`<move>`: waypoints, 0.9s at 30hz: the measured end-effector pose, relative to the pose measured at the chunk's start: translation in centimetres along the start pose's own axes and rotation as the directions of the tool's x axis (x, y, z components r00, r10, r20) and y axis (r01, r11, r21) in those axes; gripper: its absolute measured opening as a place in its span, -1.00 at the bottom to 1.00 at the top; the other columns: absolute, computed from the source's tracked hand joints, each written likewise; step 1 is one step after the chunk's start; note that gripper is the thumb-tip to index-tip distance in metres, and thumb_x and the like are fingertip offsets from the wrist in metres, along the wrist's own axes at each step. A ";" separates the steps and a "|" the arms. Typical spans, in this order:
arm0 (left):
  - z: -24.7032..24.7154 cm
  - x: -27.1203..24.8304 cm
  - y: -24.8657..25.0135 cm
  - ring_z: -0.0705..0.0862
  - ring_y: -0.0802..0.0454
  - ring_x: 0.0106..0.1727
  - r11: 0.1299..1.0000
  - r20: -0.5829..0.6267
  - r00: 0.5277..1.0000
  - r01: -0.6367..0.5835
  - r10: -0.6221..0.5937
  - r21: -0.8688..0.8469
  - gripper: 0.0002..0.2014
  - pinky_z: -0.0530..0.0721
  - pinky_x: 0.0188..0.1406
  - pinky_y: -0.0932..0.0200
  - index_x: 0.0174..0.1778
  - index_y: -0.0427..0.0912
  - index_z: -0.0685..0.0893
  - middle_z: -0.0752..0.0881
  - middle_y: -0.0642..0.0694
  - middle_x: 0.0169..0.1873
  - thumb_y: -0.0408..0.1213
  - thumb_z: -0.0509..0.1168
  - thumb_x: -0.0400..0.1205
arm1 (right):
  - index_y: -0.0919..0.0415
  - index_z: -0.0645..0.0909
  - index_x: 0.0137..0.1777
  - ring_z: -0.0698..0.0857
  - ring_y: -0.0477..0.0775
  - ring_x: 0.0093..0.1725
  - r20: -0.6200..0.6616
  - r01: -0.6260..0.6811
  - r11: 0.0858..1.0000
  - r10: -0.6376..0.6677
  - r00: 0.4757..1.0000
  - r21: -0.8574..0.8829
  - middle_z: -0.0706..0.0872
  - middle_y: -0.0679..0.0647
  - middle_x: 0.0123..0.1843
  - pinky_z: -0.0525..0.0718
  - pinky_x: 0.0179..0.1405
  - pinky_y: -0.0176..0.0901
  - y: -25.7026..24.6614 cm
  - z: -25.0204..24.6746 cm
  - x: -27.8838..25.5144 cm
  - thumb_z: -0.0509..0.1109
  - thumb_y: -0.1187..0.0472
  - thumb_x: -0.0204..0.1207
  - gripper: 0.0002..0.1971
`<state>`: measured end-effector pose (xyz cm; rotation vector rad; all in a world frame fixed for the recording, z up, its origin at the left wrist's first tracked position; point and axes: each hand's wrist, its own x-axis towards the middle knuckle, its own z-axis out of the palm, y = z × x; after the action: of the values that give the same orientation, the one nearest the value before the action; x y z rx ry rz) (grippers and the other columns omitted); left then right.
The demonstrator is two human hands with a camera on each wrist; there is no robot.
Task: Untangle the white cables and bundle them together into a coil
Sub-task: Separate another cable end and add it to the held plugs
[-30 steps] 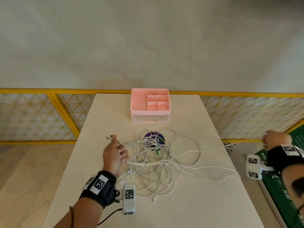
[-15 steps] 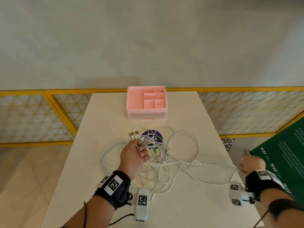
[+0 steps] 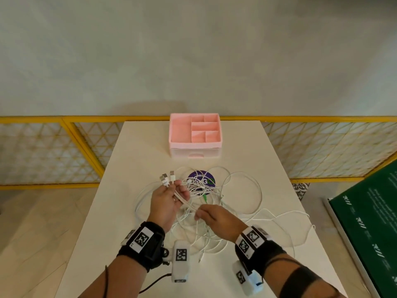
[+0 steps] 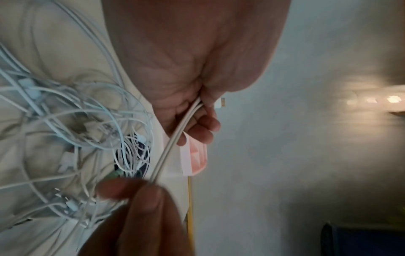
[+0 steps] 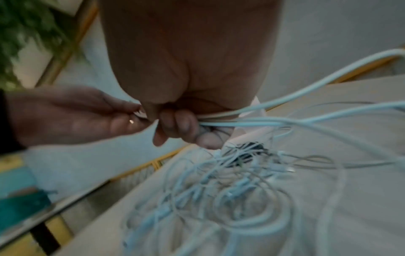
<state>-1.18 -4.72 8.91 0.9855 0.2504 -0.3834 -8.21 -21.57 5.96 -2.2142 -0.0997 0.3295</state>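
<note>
My left hand (image 3: 166,200) is raised over the left part of the white table (image 3: 133,233), fingers curled around the plug ends of the white cables (image 3: 236,203). Three USB plugs (image 3: 166,178) stick up past my fingertips toward the far side. In the left wrist view two cords (image 4: 175,138) run side by side out of that fist, taut, down to my right hand (image 3: 214,218).

The right hand sits just to the right of and nearer than the left, above the tangle, and pinches those same cords between thumb and fingers. The right wrist view is blurred, but the fingers (image 5: 177,124) are curled on the strands, which leave the hand to the right and drop to the table.

The rest of the cables lie loose on the middle of the table in overlapping loops, still knotted together; one long loop reaches toward the right edge, and a plug end (image 3: 200,258) lies at the near side of the pile. A small green connector (image 3: 205,197) shows within the tangle.

A round purple sticker (image 3: 202,179) lies under the far part of the pile. Beyond it, at the far edge, stands a pink organiser box (image 3: 195,136) with open compartments on top. A green board (image 3: 369,222) leans off to the right of the table.
</note>
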 end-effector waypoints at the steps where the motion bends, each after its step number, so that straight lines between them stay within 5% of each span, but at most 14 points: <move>1: -0.7 0.0 0.2 0.66 -0.11 -0.29 1.000 -0.013 1.000 0.020 -0.020 -0.011 -0.76 0.73 0.05 -0.15 0.01 -0.41 0.64 0.64 -0.21 -0.34 -0.43 0.07 0.82 | 0.03 0.66 -0.01 0.56 -0.31 -0.25 0.015 -0.006 1.000 0.006 1.000 -0.012 0.60 -0.22 -0.26 0.47 -0.12 -0.36 1.0 0.1 -0.4 0.14 0.01 0.79 -0.71; 6: -2.9 0.5 0.0 0.40 0.04 -0.50 0.989 -0.118 0.982 0.146 -0.148 -0.028 -0.72 0.67 -0.08 -0.07 -0.03 -0.33 0.63 0.40 -0.04 -0.52 -0.37 0.03 0.82 | 0.09 0.68 0.11 0.69 -0.01 0.01 0.049 -0.108 0.983 0.116 0.992 -0.149 0.73 -0.09 -0.04 0.53 0.06 -0.19 7.2 -0.8 -2.6 0.14 -0.02 0.79 -0.69; 10: -3.3 0.9 0.0 0.28 0.04 -0.53 0.977 -0.169 0.962 0.203 -0.213 -0.071 -0.75 0.56 -0.26 -0.01 -0.20 -0.18 0.51 0.30 0.00 -0.56 -0.35 0.06 0.78 | -0.02 0.65 0.44 0.65 -0.10 0.35 0.015 -0.245 0.940 0.256 0.967 -0.238 0.71 -0.14 0.36 0.48 0.39 -0.27 11.5 -3.3 -5.5 0.20 0.02 0.77 -0.67; 17: -2.6 1.0 -1.8 0.26 0.12 -0.71 0.974 -0.109 0.979 0.188 -0.174 0.124 -0.68 0.41 -0.46 0.13 -0.33 -0.16 0.41 0.30 0.07 -0.71 -0.43 -0.02 0.74 | -0.07 0.64 0.45 0.60 -0.02 0.45 -0.075 -0.444 0.826 0.447 0.891 -0.348 0.67 -0.09 0.44 0.43 0.44 -0.25 16.2 -10.5 -10.7 0.23 0.10 0.76 -0.68; 23: -3.3 1.3 -1.1 0.16 0.14 -0.66 0.957 -0.130 0.979 0.180 -0.154 0.225 -0.69 0.20 -0.50 0.21 -0.38 -0.07 0.32 0.23 0.10 -0.67 -0.42 -0.03 0.67 | -0.04 0.65 0.38 0.69 0.11 0.19 -0.314 -0.689 0.646 0.613 0.725 -0.328 0.73 0.14 0.34 0.59 0.29 -0.05 18.6 -16.0 -15.4 0.16 0.28 0.75 -0.65; 27: -3.3 1.3 -1.1 0.13 0.15 -0.66 0.955 -0.130 0.981 0.170 -0.141 0.244 -0.71 0.13 -0.54 0.26 -0.37 -0.06 0.31 0.22 0.11 -0.66 -0.43 -0.04 0.64 | 0.09 0.61 0.22 0.74 0.16 -0.15 -0.483 -0.784 0.544 0.623 0.616 -0.298 0.77 0.18 -0.09 0.70 -0.05 0.03 20.2 -18.4 -16.6 0.13 0.30 0.70 -0.74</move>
<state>-0.61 -2.71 5.78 1.2459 0.3890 -0.5140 -20.09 -51.15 4.22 -2.6925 1.0759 0.4050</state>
